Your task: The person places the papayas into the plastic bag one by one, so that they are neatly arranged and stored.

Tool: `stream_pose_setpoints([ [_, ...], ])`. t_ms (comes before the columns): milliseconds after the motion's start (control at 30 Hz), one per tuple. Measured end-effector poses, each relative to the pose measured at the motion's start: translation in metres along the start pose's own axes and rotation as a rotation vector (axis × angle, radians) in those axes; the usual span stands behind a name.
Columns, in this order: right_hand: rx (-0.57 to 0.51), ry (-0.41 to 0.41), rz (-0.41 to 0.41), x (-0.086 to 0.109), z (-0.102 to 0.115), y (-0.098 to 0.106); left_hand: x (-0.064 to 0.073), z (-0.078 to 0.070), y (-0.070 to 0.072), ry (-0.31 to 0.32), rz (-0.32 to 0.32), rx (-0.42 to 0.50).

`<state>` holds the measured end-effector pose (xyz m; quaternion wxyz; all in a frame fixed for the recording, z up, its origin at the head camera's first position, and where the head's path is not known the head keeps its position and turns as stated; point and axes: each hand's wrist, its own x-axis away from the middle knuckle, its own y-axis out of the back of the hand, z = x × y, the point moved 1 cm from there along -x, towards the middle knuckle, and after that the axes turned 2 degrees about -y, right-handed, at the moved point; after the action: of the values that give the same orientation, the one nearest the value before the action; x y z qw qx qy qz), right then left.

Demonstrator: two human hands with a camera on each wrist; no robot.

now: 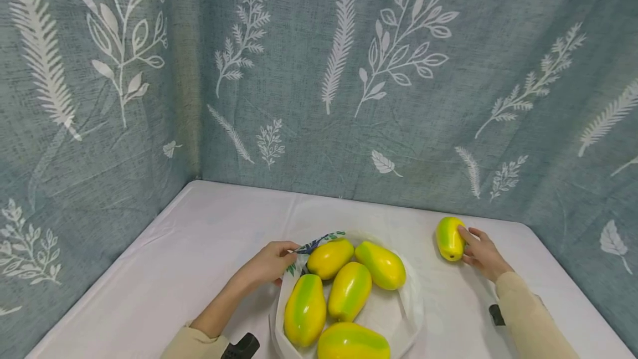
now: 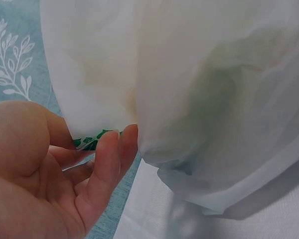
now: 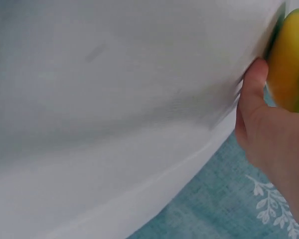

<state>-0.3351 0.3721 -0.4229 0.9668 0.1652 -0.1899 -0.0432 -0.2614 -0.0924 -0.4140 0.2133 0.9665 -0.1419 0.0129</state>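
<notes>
A white plastic bag with a blue-and-green leaf print on its rim stands with its mouth spread at the front middle. Several yellow-green papayas lie inside it. At the bag's left rim, my left hand pinches the printed edge between thumb and fingers, and the left wrist view has this hand at the bag's side. Off to the right, one more papaya lies on the table. My right hand is at its right side, fingertips against the skin and fingers not curled round it.
A white cloth covers the table. Blue-grey curtains with white leaf prints enclose it at the back and on both sides. The loose papaya is near the table's back right edge.
</notes>
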Motion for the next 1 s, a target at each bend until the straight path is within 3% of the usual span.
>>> stream_pose_setpoints([
  [267,0.088,0.044,-0.001,0.001,0.006,-0.006,0.000,-0.001,0.001,-0.011,0.015,-0.009],
  [467,0.086,0.040,0.005,0.003,0.008,-0.007,0.001,-0.002,0.002,-0.024,0.023,-0.016],
  [733,0.027,0.042,-0.028,0.012,0.008,-0.003,0.004,-0.002,0.004,-0.033,0.035,-0.025],
  [1000,-0.068,0.079,-0.021,0.026,0.028,-0.005,0.004,0.001,0.007,-0.032,0.031,-0.027],
])
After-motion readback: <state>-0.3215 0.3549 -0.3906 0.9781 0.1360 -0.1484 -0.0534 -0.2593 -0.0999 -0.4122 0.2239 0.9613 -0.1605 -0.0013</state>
